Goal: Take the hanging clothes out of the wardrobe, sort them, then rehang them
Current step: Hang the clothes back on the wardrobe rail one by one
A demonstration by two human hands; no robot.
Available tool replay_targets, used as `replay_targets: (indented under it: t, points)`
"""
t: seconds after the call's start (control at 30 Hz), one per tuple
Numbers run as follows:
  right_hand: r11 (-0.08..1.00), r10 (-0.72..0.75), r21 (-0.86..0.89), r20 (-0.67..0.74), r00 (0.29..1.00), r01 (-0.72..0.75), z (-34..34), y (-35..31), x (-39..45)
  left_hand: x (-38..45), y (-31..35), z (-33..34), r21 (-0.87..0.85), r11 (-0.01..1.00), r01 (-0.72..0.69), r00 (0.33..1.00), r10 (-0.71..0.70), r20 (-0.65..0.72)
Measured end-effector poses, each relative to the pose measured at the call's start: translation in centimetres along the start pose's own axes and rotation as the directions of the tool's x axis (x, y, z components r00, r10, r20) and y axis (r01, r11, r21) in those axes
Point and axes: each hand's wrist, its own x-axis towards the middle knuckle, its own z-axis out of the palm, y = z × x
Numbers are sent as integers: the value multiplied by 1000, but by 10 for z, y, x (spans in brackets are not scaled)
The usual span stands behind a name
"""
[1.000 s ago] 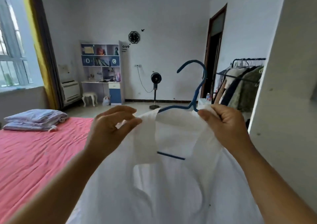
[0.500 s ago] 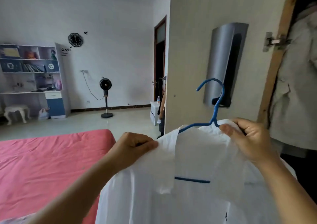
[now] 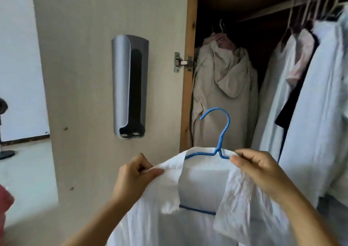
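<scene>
A thin, creased white cotton shirt [image 3: 197, 217] on a slim blue plastic-coated wire hanger [image 3: 219, 149] was held up in front of the open wooden wardrobe [image 3: 185, 87], below the level of the pale wooden rail [image 3: 293, 2] and not yet hooked on it. The shirt was judged light, limp and easily slid off; the hanger was judged stiff but springy and slippery under loose cloth. The firm place to take hold was thought to be the hanger's neck below the hook, with the shoulder seams kept pressed to the wire so that the collar could not slip.

The left hand [image 3: 135, 178] was raised, knuckles up, its fingers curled and pinching a fold of the shirt's shoulder against the thumb. The right hand [image 3: 258, 170] was set at the hanger's other shoulder, just beside the neck, its fingers curled over cloth; whether the wire itself was gripped beneath the cloth could not be told. Both forearms were extended forward and upward, with the hook upright between the hands.

Inside, a beige hooded coat [image 3: 224, 87] was seen hanging at the left end and a row of pale shirts [image 3: 310, 113] at the right, with a dark gap between them. A grey plastic holder [image 3: 130, 87] was fixed to the inner face of the cream door [image 3: 84, 57].
</scene>
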Motion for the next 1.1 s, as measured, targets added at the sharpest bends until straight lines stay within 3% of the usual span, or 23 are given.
replay_targets:
  t: [0.13,0.23,0.33,0.47,0.57,0.63,0.77,0.93,1.03,1.1]
  points:
    - [980,186,92,-120,975,-176,-16,8,-14,22,1,42,8,1000,-27,997,27,71]
    - [976,218,77,-224,950,-206,-12,3,-24,31,-2,67,108,988,-107,987,92,136]
    - [970,235,27,-331,914,-240,-11,9,-32,33,4,81,67,991,-120,971,103,215]
    - [947,307,76,-497,812,-311,7,-1,-42,28,19,88,-50,984,-169,931,176,318]
    - [929,370,211,-597,712,-305,26,-7,-40,19,30,84,-144,952,-269,892,303,336]
    - [901,431,322,-606,669,-289,38,-14,-34,13,35,76,-187,923,-336,863,382,332]
    - [848,515,446,-562,647,-288,57,-25,-16,10,36,57,-240,879,-412,807,474,351]
    - [835,523,456,-483,702,-308,78,-36,3,11,37,21,-268,872,-410,790,486,373]
    - [837,510,462,-461,726,-295,92,-46,13,14,40,4,-290,877,-384,739,480,474]
    - [834,503,485,-470,726,-264,103,-48,18,15,47,-2,-218,888,-405,697,454,556]
